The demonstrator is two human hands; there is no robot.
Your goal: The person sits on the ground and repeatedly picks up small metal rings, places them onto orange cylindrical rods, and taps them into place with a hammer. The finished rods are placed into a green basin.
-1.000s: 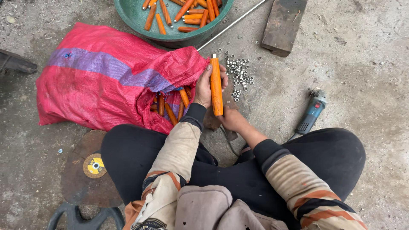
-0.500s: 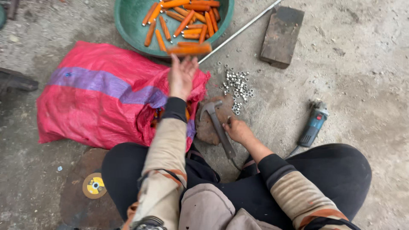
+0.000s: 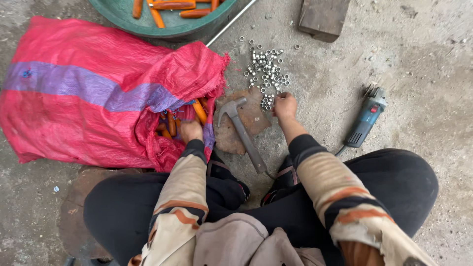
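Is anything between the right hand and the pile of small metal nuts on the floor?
Nothing visible. The right hand is already at the near edge of the nuts. The hammer lies off to its left, clear of them.

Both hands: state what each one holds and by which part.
The left hand reaches into the red sack among orange pieces; its grip is hidden. The right hand pinches at the small metal nuts; whether it holds one cannot be told.
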